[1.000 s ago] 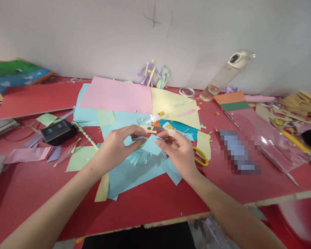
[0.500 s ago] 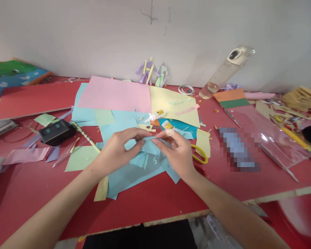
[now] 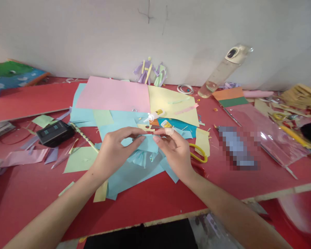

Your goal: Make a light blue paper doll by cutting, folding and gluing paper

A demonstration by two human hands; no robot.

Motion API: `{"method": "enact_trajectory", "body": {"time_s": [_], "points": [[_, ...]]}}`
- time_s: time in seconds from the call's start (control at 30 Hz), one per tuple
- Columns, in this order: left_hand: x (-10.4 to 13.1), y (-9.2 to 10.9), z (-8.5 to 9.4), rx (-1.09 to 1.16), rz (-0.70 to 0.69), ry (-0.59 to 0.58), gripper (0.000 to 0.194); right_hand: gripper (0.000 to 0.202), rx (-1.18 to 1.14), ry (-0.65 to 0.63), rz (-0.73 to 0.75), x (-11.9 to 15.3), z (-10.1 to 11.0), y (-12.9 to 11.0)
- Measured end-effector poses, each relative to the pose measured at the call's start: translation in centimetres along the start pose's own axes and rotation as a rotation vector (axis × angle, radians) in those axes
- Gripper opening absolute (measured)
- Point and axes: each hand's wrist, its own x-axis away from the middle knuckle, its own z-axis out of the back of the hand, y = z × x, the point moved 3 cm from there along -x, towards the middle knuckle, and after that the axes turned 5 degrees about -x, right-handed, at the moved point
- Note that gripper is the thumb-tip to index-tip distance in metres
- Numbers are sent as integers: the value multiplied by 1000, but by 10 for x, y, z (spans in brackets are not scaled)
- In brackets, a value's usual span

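Note:
My left hand (image 3: pixel 121 147) and my right hand (image 3: pixel 173 148) pinch the upper edge of a small light-blue piece of paper (image 3: pixel 148 144) between thumbs and fingers. Below it lies a pleated blue paper piece (image 3: pixel 139 158), fanned out, on a larger blue sheet (image 3: pixel 134 180). Just beyond my fingertips rests a small glue bottle (image 3: pixel 155 114) with a white nozzle. A second yellow-labelled bottle (image 3: pixel 166 124) is partly hidden behind my right hand. Yellow-handled scissors (image 3: pixel 199 153) lie beside my right wrist, their blades out of sight.
Pink paper (image 3: pixel 114 93) and yellow paper (image 3: pixel 171 100) lie toward the wall. Two paper figures (image 3: pixel 147 71) lean there, near a tilted water bottle (image 3: pixel 223 72). On the left are a black box-like object (image 3: pixel 55 133) and a patterned pencil (image 3: pixel 84 136). Paper scraps litter the red table (image 3: pixel 155 204).
The blue paper between my fingers now lies flatter and shows more of its face. Both hands keep their pinch and have barely moved. A pale green strip now shows beside my left forearm.

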Motion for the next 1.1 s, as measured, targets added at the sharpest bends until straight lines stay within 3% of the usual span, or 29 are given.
{"method": "enact_trajectory", "body": {"time_s": [0.17, 0.3, 0.77, 1.1], "points": [[1, 1, 3, -31, -60, 60, 14, 15, -45, 83, -95, -1, 2, 4], [1, 1, 3, -86, -123, 86, 14, 11, -46, 112, -157, -2, 2, 6], [0, -2, 4, -157, -144, 100, 14, 25, -134, 43, -362, -6, -1, 15], [-3, 0, 7, -219, -189, 47, 11, 24, -142, 6, -377, -5, -1, 17]]}}
